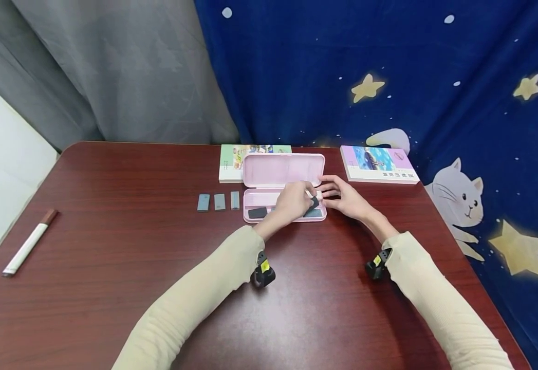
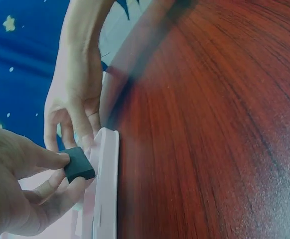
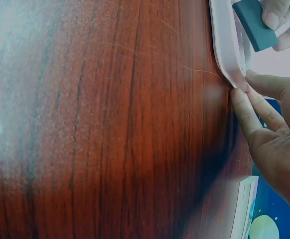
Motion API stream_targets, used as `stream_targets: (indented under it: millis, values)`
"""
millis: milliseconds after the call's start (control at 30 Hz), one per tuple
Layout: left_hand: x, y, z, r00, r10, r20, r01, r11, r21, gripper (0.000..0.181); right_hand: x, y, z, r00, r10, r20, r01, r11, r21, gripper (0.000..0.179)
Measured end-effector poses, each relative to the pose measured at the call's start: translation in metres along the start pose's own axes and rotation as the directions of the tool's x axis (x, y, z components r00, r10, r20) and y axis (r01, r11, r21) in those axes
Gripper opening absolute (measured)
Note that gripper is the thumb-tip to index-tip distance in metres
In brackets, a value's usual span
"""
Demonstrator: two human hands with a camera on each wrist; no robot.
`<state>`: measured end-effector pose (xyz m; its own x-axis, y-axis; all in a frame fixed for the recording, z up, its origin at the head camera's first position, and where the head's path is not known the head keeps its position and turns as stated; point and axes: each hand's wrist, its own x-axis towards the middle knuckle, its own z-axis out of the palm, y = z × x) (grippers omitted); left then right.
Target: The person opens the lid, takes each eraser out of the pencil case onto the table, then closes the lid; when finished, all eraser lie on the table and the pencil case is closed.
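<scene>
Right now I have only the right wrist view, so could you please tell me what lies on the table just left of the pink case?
Observer: Three small blue-gray blocks lie in a row there, beside the pink case.
Operator: Thank you; besides the dark block in the left hand, is there another inside the case?
Observer: Yes, a second dark block lies at the left end of the case.
Operator: And could you please say what is behind the case?
Observer: A green-edged book, partly hidden by the open lid.
</scene>
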<state>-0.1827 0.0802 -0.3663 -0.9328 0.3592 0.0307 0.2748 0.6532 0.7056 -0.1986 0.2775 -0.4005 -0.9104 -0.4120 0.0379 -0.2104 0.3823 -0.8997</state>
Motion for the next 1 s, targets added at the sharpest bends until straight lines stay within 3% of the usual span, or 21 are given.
stream_targets:
  millis: [100, 200, 267, 367, 533, 667, 800, 1000]
  values:
    - [0.0, -0.006, -0.003, 0.999, -0.026, 0.02, 0.028, 0.991, -0.128, 0.016, -0.001, 0.0, 0.0, 1.0, 0.006, -0.003, -0.006, 1.0, -0.009, 0.061]
    - [0.0, -0.013, -0.006, 0.995, -0.079, 0.06, 0.094, 0.948, -0.304, 0.016, -0.001, 0.001, 0.0, 1.0, 0.014, -0.004, -0.014, 1.0, -0.014, 0.061]
    - [-0.001, -0.016, -0.009, 0.987, -0.126, 0.099, 0.157, 0.89, -0.429, 0.016, 0.0, 0.001, 0.001, 1.0, 0.014, -0.004, -0.014, 1.0, -0.018, 0.061]
    - [0.0, -0.023, -0.014, 0.969, -0.183, 0.167, 0.246, 0.777, -0.579, 0.018, 0.0, 0.0, 0.001, 1.0, 0.02, -0.006, -0.02, 1.0, -0.021, 0.06]
    - [-0.002, -0.034, -0.028, 0.933, -0.247, 0.26, 0.358, 0.594, -0.72, 0.022, 0.0, -0.002, 0.001, 0.999, 0.031, -0.009, -0.032, 0.999, -0.028, 0.061]
    - [-0.006, -0.044, -0.04, 0.922, -0.256, 0.29, 0.383, 0.511, -0.769, 0.023, 0.0, -0.003, 0.002, 1.0, 0.02, -0.009, -0.02, 1.0, -0.013, 0.061]
    - [-0.014, -0.053, -0.054, 0.923, -0.265, 0.279, 0.378, 0.481, -0.791, 0.025, 0.0, -0.003, 0.002, 1.0, 0.017, -0.007, -0.017, 1.0, -0.022, 0.061]
    - [-0.029, -0.078, -0.08, 0.928, -0.322, 0.189, 0.34, 0.516, -0.786, 0.028, -0.001, -0.004, 0.001, 1.0, 0.024, -0.002, -0.024, 0.999, -0.036, 0.061]
